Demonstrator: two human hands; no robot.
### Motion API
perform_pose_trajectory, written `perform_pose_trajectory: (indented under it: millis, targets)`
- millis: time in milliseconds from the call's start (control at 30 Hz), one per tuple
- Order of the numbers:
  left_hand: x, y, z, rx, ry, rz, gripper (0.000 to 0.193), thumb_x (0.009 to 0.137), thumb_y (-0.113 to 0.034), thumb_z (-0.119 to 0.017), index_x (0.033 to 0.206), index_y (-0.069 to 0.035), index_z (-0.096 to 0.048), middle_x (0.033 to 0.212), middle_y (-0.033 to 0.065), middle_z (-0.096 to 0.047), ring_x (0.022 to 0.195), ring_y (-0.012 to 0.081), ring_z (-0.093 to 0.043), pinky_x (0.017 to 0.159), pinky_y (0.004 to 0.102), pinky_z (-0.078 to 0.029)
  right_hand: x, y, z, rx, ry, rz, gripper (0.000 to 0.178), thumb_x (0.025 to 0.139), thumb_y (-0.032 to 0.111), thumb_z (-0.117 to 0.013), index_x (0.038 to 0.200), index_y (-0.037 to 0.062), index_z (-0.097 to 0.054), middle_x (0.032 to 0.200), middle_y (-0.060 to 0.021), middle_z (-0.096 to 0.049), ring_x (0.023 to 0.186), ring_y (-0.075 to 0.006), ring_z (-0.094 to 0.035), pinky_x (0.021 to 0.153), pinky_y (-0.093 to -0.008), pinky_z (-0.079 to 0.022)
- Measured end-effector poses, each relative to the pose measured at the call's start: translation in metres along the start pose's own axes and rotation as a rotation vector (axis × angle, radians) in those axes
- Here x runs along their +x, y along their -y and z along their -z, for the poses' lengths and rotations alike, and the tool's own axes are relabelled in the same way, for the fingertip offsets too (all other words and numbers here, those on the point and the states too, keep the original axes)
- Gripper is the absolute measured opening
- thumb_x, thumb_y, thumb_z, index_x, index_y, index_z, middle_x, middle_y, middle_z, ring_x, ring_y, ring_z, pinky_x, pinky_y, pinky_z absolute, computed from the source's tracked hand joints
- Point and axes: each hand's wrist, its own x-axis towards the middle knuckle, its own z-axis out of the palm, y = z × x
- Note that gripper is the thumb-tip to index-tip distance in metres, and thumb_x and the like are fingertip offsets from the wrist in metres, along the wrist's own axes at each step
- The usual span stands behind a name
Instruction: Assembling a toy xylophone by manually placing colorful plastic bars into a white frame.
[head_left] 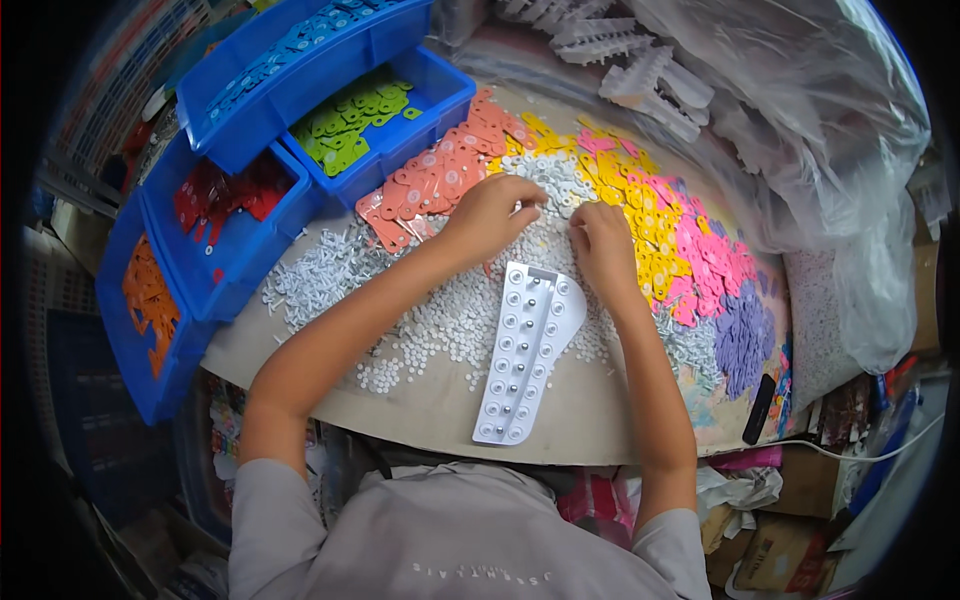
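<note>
While the white stud-lined plate (530,345) is lying on the table (590,425), its long axis running near-to-far, far end leaning right | right hand (603,247), the nearer, is sitting just beyond it; left hand (496,214) farther beyond, leftward | fingers curling, cannot tell if pinching anything

Pale table (590,425), cardboard boxes (778,552) nearby

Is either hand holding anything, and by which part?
I can't tell: the left hand and right hand curl near small white pieces; anything pinched there is too small to see. The white studded plate is untouched.
</note>
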Motion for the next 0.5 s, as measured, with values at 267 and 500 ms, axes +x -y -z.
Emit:
perform_pose_trajectory:
  millis: [267, 500]
  targets:
    - [-0.061, -0.023, 0.021, -0.172, 0.271, 0.013, 0.013, 0.088, -0.009, -0.070, 0.098, -0.003, -0.071, 0.097, 0.0086, -0.068, 0.093, 0.0232, -0.064, 0.084, 0.0359, -0.051, -0.046, 0.047, 0.046, 0.362, 0.205, -0.282, 0.010, 0.092, 0.006, -0.066, 0.100, 0.0014, -0.065, 0.089, -0.0085, -0.066, 0.087, -0.0203, -0.062, 0.076, -0.0338, -0.049]
    - [-0.069, -0.030, 0.006, -0.129, 0.172, 0.058, 0.010, 0.089, -0.010, -0.069, 0.094, -0.002, -0.067, 0.092, 0.0099, -0.064, 0.089, 0.0237, -0.064, 0.080, 0.0355, -0.051, -0.061, 0.051, 0.031, 0.343, 0.148, -0.321, 0.010, 0.091, 0.004, -0.066, 0.100, 0.0005, -0.064, 0.092, -0.0102, -0.065, 0.088, -0.0223, -0.061, 0.080, -0.0348, -0.048]
